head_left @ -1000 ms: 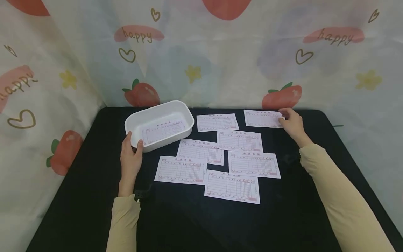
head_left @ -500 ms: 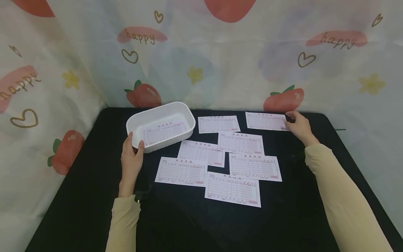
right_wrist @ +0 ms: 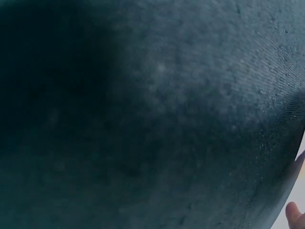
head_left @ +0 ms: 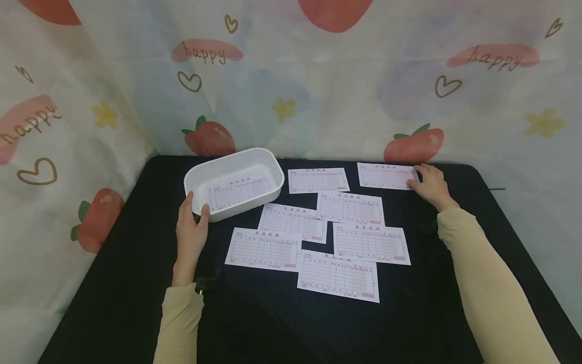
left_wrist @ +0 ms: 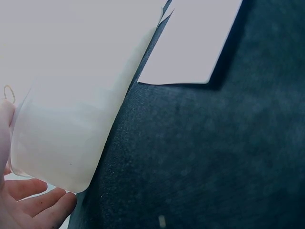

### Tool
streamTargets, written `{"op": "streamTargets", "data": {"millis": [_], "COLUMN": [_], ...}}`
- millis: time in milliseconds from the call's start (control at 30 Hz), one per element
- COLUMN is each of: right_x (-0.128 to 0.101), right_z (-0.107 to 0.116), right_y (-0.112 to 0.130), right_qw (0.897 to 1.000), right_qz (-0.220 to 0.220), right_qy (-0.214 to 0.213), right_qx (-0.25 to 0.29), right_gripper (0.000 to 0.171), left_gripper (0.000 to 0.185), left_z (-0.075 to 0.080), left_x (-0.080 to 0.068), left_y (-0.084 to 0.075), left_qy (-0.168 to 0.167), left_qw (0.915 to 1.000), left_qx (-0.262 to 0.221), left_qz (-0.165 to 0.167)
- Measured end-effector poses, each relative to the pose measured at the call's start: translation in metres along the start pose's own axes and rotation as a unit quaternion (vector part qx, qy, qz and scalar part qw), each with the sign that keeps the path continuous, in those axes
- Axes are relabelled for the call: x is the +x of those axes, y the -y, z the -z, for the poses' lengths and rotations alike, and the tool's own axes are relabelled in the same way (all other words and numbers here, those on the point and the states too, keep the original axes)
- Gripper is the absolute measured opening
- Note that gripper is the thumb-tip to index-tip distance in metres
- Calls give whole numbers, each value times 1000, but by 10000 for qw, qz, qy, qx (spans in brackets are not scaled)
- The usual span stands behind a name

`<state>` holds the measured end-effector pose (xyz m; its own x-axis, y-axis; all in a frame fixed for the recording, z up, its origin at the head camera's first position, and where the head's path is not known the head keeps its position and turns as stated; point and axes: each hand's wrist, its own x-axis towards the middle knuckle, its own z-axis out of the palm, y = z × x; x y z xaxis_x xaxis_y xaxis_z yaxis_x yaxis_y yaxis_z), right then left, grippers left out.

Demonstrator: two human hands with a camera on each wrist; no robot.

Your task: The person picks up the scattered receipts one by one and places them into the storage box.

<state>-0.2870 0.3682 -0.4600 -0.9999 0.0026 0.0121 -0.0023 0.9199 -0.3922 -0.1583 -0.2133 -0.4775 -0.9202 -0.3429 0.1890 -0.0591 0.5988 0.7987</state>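
Note:
My left hand [head_left: 191, 232] grips the near left corner of a white plastic tray [head_left: 227, 166], thumb on the near side and fingers along the left end. Inside the tray lies a printed paper form [head_left: 239, 193]. In the left wrist view the fingers [left_wrist: 50, 207] curl beneath the tray's corner. At the back right, my right hand [head_left: 432, 187] touches the right edge of another paper form [head_left: 384, 177], which lies flat. Its thumb and forefinger stand apart there. The right wrist view shows mostly dark table, with a fingertip [right_wrist: 292, 211] at the lower right corner.
Several similar forms [head_left: 336, 275] lie spread over the middle of the black table [head_left: 273, 328], some overlapping. One form [head_left: 318, 180] is close to the tray's right end. A patterned curtain [head_left: 318, 91] hangs right behind the table's back edge.
My right hand slid rightward off the form's face to its right edge, then came slightly back left onto that edge. The left hand and the tray stay in place; the head view shifts slightly.

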Motion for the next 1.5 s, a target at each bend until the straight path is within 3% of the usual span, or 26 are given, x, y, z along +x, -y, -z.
{"op": "streamTargets", "data": {"millis": [267, 500, 900, 1233, 1500], "right_x": [1, 0, -4, -4, -3], "right_z": [0, 2, -2, -6, -8], "right_y": [-2, 3, 12, 10, 14], "right_qw": [9989, 9989, 9985, 9975, 9970], "right_qz": [-95, -175, -525, -583, -485], "right_qy": [303, 356, -145, -354, -521], "right_qx": [-346, -260, -39, 180, 301], "right_gripper": [68, 68, 61, 65, 58], "left_gripper": [61, 61, 61, 61, 61], "left_z": [1, 1, 0, -1, -1], "left_x": [-1, -1, 0, 0, 0], "left_y": [0, -1, -1, -2, 0], "left_qy": [-18, -20, -13, -4, 3], "left_qw": [10000, 10000, 10000, 10000, 10000], "left_qx": [0, -19, -91, -76, -23], "left_qz": [-39, -10, -27, -58, -4]}}
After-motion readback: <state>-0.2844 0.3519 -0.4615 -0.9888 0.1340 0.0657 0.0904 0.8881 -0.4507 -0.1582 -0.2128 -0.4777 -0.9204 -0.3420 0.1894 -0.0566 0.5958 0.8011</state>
